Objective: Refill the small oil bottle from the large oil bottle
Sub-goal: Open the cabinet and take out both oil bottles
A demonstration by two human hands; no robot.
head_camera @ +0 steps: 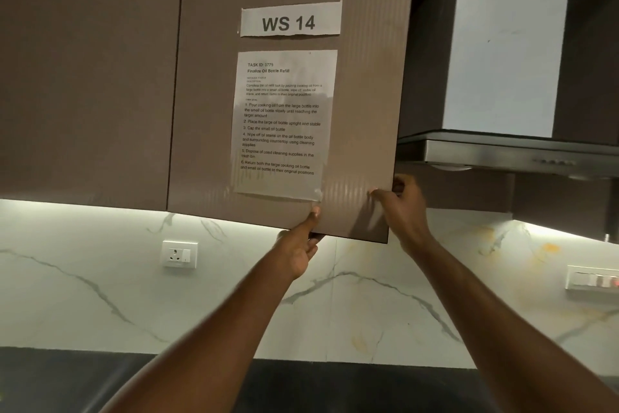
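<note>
My left grip (298, 250) and right grip (407, 208) pinch the cabinet door (214, 77) by its edges; yanked, it could hit my head

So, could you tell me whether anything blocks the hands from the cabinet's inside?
The cabinet door, ajar: left hand grips its bottom edge, right hand its side edge. No oil bottle is in view.

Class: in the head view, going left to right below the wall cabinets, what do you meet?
wall socket → left hand, gripping the cabinet door at its bottom edge → right hand, gripping the door's right edge → switch panel
</note>
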